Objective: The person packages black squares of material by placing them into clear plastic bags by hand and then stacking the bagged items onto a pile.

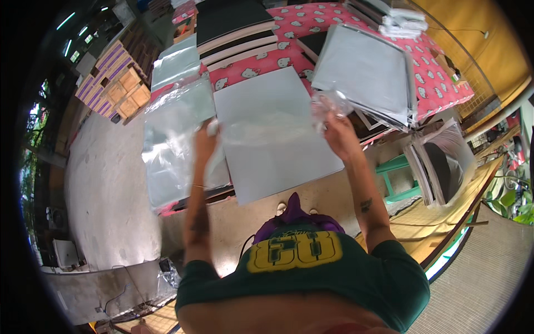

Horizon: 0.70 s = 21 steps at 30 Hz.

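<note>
A large pale grey rectangular board (278,161) lies flat in front of me, overhanging the near edge of the table. My right hand (338,129), at the board's right side, is closed on a crumpled piece of clear plastic film (330,106). My left hand (206,139) is blurred by motion at the board's left edge, its fingers drawn together around something small and white (212,127) that I cannot make out. A faint glossy streak crosses the board between both hands. Left of the board lie shiny clear plastic sheets (181,150), beneath my left forearm.
A pink patterned cloth (295,33) covers the table. Plastic-wrapped panels (364,72) are stacked at right, and dark boards (233,22) at the back. A green stool (397,179) and wrapped panels (439,167) stand right of the table. Cartons (119,78) are piled at far left.
</note>
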Motion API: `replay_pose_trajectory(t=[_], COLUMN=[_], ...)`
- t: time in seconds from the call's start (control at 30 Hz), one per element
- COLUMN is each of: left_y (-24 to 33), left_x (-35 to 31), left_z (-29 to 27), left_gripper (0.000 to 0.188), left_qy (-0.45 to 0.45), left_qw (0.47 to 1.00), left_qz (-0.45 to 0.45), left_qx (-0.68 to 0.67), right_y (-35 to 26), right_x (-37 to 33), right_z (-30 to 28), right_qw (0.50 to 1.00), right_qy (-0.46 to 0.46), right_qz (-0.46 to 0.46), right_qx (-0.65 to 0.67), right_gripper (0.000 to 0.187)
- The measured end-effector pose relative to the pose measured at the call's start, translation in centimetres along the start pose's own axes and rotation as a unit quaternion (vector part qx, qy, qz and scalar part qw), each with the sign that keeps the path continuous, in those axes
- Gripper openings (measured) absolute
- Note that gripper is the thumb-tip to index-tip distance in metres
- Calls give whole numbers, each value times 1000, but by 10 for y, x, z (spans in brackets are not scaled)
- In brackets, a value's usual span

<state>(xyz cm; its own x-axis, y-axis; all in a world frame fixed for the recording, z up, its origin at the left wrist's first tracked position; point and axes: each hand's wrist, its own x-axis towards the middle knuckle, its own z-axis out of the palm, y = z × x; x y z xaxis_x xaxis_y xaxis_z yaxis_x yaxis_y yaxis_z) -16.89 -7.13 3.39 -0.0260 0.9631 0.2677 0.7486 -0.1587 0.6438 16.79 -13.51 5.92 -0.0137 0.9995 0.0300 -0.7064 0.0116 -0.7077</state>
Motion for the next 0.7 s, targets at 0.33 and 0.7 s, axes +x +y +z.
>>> replay_pose_trajectory(t=[0.33,0.7], left_y=[91,42], left_x=[-37,-60], left_z=[45,-63], left_gripper=[18,37], left_qy=[47,-201], left_qw=[866,894], left_qz=[-73,-91], left_qx=[-492,-390], right_y=[-5,-45], right_x=[-27,-31], right_z=[17,5], right_qw=[987,924], right_qy=[-136,-317], right_qz=[47,136], right_qx=[77,-165], right_gripper=[44,23])
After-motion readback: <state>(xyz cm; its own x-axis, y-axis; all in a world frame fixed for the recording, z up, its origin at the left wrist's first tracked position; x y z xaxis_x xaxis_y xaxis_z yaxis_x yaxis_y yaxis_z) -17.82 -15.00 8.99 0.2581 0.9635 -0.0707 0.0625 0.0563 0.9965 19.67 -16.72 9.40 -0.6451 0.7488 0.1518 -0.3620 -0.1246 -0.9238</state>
